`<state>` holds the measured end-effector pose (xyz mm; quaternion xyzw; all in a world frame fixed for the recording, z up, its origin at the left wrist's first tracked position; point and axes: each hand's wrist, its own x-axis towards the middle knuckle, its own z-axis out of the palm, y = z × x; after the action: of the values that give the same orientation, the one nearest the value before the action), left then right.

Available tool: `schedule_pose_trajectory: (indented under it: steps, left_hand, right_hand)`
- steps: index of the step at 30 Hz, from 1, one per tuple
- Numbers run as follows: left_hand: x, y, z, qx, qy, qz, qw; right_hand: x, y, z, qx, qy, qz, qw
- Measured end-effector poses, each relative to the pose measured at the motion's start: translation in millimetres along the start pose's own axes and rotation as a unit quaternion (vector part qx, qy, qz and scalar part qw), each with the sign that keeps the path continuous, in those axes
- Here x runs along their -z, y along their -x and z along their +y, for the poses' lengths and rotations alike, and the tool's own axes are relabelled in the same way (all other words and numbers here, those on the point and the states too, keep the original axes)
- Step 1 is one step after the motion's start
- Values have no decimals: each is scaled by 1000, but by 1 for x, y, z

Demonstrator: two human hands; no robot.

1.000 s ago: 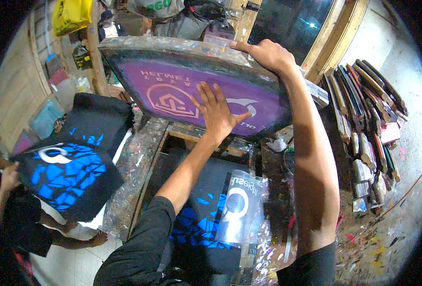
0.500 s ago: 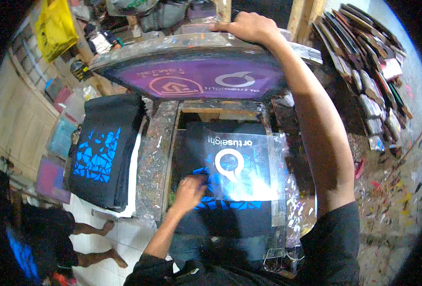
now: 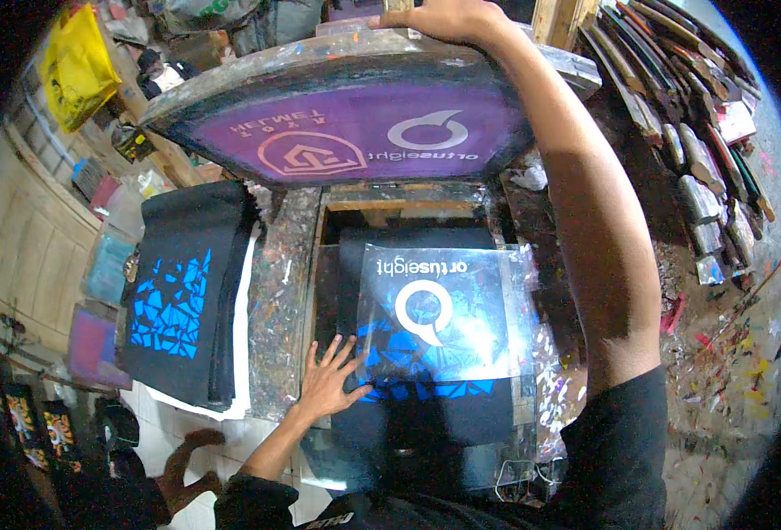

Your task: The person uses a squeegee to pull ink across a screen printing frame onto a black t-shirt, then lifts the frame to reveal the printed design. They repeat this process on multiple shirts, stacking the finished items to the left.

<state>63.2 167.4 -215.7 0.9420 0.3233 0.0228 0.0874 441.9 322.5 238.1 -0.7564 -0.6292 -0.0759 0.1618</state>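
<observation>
A black fabric piece (image 3: 426, 422) with a blue shard-like pattern lies on the printing table. Over its upper part is a clear plastic sheet (image 3: 487, 300) with a white round mark and lettering. My left hand (image 3: 330, 375) is spread flat at the fabric's left edge, fingertips touching it beside the sheet. Beyond the fabric, a screen-printing frame (image 3: 231, 75) with purple mesh stands tilted up. My right hand (image 3: 452, 19) grips its upper edge, some fingers hidden behind the wood.
At left lies a stack of black fabric pieces (image 3: 165, 375) with the same blue pattern. Wooden-handled squeegees (image 3: 673, 115) are heaped at the far right. A yellow bag (image 3: 77, 66) hangs at the far left. A person's leg (image 3: 178, 468) shows at lower left, on the tiled floor.
My left hand has opened out flat and moved slightly down and left on the fabric. My right hand still holds the raised frame. The person at lower left has shifted position.
</observation>
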Motion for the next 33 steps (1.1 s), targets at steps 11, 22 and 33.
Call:
schedule_pose_trajectory:
  steps: [11,22,33]
  left_hand:
    - [25,-39,111,55,150,134,978]
    - [109,27,35,208,701,389,560]
    - [-49,80,24,280,573,348,687]
  right_hand:
    - [-14,16,0,20,1,67,998]
    - [-138,298,-32,145,45,-19,988]
    - [-296,361,2,204,25,-120,971]
